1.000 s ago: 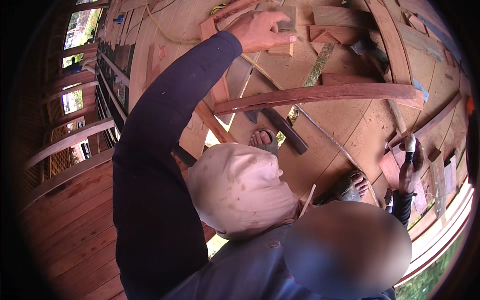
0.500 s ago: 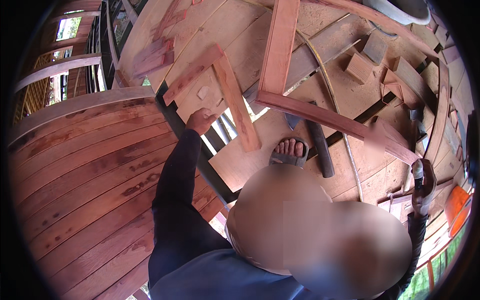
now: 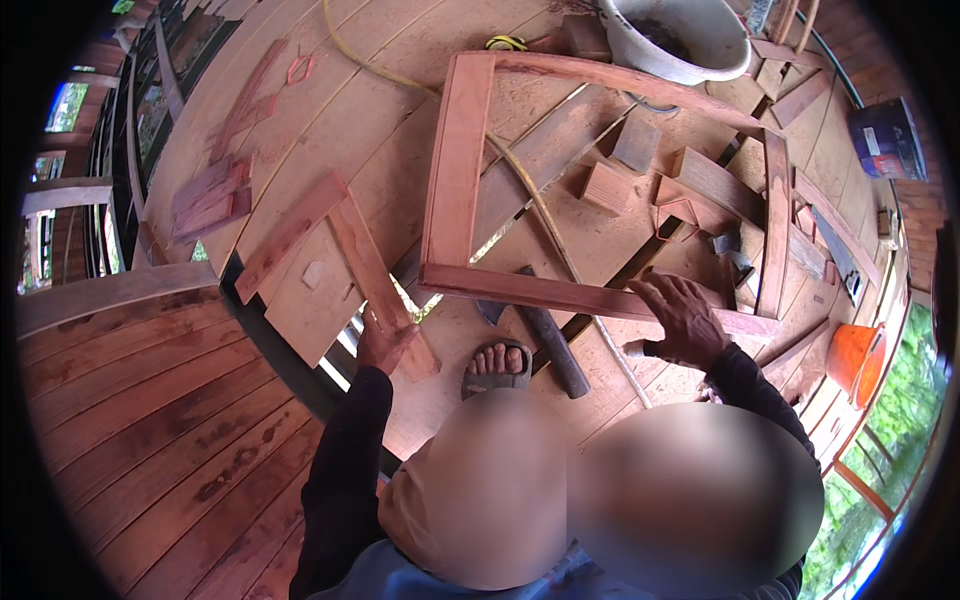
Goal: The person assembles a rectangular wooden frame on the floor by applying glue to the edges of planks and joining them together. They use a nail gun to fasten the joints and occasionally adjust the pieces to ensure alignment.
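Note:
My left hand (image 3: 384, 340) is closed round a short reddish board (image 3: 366, 255), near its lower end. The board's upper end meets another short board (image 3: 292, 238), making an angled corner. My right hand (image 3: 682, 318) is spread open over the near rail of a four-sided wooden frame (image 3: 545, 288). By its thumb is a dark band with a pale tip; whether this is a wrap or something held, I cannot tell. Between my hands lies a hammer-like tool (image 3: 553, 350) with a dark handle, beside my sandalled foot (image 3: 497, 367).
Wood blocks (image 3: 607, 187) and offcuts lie inside and around the frame. A yellowish hose (image 3: 540, 200) runs beneath it. Beyond stand a grey basin (image 3: 690, 70) and a dark bucket (image 3: 888, 140). A handsaw (image 3: 838, 250) and an orange bucket (image 3: 856, 362) are at right.
The view has swung right. My left hand has come down onto the short board and grips it. My right hand has moved from the frame's far right corner inward over its near rail.

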Motion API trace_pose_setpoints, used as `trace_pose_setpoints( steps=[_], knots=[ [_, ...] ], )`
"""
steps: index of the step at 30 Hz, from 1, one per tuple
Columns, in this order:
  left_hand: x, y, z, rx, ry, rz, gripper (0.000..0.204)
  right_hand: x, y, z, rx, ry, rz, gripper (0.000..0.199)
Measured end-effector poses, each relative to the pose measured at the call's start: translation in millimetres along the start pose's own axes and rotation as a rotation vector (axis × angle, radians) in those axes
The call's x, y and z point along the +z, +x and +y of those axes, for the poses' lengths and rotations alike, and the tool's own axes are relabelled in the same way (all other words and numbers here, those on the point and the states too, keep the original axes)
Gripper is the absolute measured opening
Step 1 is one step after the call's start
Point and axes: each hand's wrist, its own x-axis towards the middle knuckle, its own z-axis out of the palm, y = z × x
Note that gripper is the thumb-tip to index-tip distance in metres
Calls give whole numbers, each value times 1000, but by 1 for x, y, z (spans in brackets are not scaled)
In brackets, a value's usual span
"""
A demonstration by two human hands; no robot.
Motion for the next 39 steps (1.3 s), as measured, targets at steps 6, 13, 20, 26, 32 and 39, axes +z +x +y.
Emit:
trace_pose_setpoints(
  steps=[6, 13, 20, 26, 32, 39],
  knots=[
    [-3, 2, 41, -132, 18, -81, 107, 44, -9, 22, 106, 21, 21, 83],
    [6, 11, 15, -14, -16, 9, 94, 58, -4, 43, 18, 127, 87, 50],
    [32, 33, -35, 35, -110, 180, 109, 52, 8, 37, 69, 110, 11, 39],
    [29, 37, 5, -30, 13, 50, 108, 61, -8, 43, 99, 165, -88, 35],
    [12, 29, 19, -133, 143, -59, 91, 45, -15, 43, 222, 139, -151, 29],
    [-32, 13, 105, 371, 50, 322, 60, 48, -5, 55, 124, 286, 38, 20]
  ],
)
